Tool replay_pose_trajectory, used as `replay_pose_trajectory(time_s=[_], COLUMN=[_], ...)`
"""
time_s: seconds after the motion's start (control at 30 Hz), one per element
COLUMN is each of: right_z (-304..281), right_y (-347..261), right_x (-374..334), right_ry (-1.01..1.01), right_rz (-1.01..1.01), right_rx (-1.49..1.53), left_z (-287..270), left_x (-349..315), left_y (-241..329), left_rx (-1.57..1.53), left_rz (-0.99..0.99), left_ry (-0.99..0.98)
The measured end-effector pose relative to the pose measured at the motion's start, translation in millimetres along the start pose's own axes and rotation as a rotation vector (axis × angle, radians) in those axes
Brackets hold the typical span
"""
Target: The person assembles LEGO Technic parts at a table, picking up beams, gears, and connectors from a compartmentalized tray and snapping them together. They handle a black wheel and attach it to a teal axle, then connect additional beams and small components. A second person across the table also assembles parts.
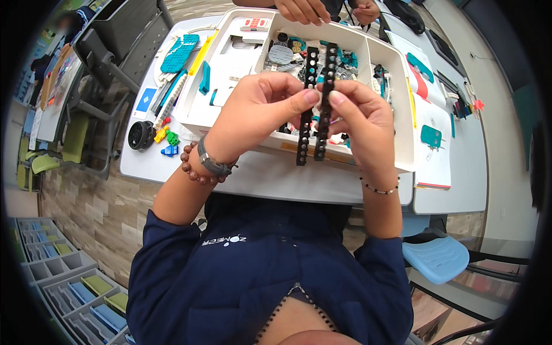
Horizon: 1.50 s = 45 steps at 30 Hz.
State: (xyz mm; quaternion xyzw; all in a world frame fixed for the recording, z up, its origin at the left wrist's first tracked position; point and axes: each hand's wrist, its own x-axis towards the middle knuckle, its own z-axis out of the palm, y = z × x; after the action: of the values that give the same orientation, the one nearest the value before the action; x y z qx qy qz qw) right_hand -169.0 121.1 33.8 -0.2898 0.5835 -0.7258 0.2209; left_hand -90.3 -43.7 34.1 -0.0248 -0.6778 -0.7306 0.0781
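Note:
My left hand pinches a long black building beam with a row of round holes, thumb across its middle. A second black beam, much like the first, is gripped between the thumb and fingers of my right hand. Both beams stand nearly upright side by side, a narrow gap between them. They are held above a white sorting tray whose middle compartment has many loose grey, teal and white building pieces. The fingers behind the beams are partly hidden.
Left of the tray lie a black wheel, small coloured figures, and a teal plate. An open instruction booklet lies at right. Across the tray, another person's hands reach over its far edge. A blue chair stands at lower right.

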Motion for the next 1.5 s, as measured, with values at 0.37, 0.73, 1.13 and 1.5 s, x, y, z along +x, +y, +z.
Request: replay_pose_trajectory(time_s=[0.37,0.73,1.13,1.5], right_z=[6.6,2.1,2.2,-10.3], right_y=[5.4,12.3,15.1,11.7], right_x=[-2.2,-1.6,-1.1,-7.6], right_ry=[-0.033,-0.026,0.001,-0.009], right_rz=[-0.020,-0.021,0.009,-0.044], right_rx=[0.097,0.122,0.201,0.235], left_z=[4.6,7.7,8.7,12.2], left_x=[-1.2,2.1,2.8,11.8], left_y=[-5.3,-10.4,-13.6,-5.6], left_rx=[-0.094,-0.162,-0.179,0.141], left_rz=[0.010,0.013,-0.012,-0.002], left_ry=[0.030,0.028,0.023,0.035])
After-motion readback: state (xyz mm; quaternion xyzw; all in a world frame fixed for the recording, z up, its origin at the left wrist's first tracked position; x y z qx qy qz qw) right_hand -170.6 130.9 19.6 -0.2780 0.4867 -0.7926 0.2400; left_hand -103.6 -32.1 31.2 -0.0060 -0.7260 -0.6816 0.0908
